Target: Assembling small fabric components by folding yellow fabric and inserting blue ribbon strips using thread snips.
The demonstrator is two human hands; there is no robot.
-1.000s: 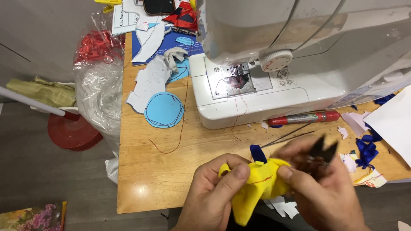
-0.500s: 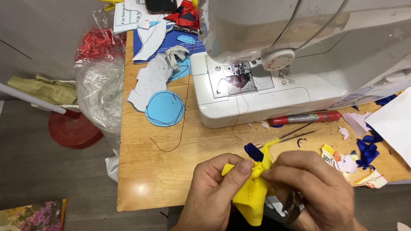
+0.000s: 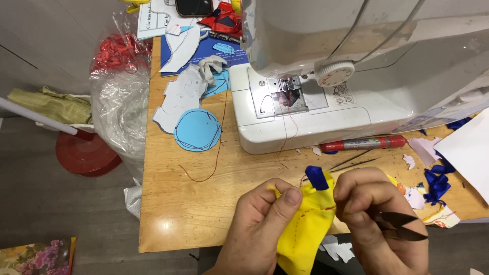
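Note:
Both my hands hold a small yellow fabric piece with a red stitched seam and a blue tab at its top. My left hand pinches its left edge between thumb and fingers. My right hand grips the right edge near the tab, and dark thread snips lie in that palm with their points sticking out to the right. The piece hangs over the front edge of the wooden table.
A white sewing machine stands at the back right, red thread trailing from its needle. A red marker and tweezers lie before it. Blue and white paper cutouts sit left, a clear plastic bag off the table's left edge, scraps right.
My right hand has turned so the snips point right instead of up. The yellow piece has shifted slightly and now hangs lower between my hands.

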